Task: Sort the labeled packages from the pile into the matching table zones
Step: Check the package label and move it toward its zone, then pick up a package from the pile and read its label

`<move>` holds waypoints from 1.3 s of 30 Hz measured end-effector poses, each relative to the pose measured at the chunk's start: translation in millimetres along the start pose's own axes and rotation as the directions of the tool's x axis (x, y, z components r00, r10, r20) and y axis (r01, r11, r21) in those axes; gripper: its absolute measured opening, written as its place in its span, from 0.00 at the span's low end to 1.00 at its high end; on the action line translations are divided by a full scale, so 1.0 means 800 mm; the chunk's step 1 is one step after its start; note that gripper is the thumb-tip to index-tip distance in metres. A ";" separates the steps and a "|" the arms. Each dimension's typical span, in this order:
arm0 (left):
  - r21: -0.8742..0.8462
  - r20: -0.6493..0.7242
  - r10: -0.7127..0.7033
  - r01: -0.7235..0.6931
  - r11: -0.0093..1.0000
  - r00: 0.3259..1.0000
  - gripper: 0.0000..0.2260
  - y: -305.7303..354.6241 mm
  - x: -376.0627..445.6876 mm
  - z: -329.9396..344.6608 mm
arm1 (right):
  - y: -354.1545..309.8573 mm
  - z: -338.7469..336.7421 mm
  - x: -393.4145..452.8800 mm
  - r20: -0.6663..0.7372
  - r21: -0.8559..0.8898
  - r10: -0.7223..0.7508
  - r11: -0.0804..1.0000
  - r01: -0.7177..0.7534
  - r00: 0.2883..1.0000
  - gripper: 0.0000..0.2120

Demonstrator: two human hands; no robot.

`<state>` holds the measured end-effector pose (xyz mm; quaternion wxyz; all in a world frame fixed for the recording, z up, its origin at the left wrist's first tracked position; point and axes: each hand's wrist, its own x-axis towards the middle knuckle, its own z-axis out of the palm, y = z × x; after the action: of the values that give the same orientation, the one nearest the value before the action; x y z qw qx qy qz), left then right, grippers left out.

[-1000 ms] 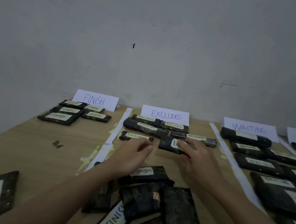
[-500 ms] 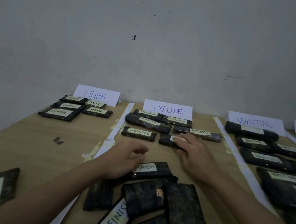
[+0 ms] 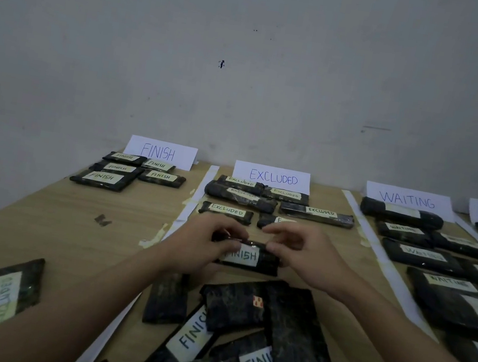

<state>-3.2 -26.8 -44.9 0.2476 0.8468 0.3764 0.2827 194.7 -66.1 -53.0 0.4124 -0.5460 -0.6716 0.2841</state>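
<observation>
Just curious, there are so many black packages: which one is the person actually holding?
The FINISH package at table centre, gripped between the left hand and right hand; the others lie untouched.

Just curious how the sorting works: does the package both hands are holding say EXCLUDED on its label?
No. The package that the left hand and the right hand grip at its ends reads FINISH.

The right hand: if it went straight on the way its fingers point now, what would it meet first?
The right hand points left toward the left hand, across the black FINISH-labelled package that both hold. It would likely meet the left hand's fingers first; depth is unclear.
</observation>
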 end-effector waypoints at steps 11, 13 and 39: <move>-0.773 -0.099 -0.287 0.107 0.625 0.953 0.08 0.020 0.005 -0.029 | -0.032 -0.014 0.004 -0.382 0.416 0.063 0.903 0.111 0.922 0.05; -0.764 -0.110 -0.292 0.107 0.636 0.950 0.08 0.015 0.001 -0.036 | -0.034 -0.010 0.006 -0.422 0.322 0.001 0.935 0.149 0.907 0.06; 0.193 -0.248 -0.357 0.407 0.893 0.901 0.18 -0.206 -0.092 -0.167 | -0.059 0.220 0.176 0.264 -0.636 -0.382 0.621 0.457 0.886 0.18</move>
<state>-214.8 41.4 -74.7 0.1540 0.7455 0.5910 0.2668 10.4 70.5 -67.1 0.2020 -0.4709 -0.8567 -0.0594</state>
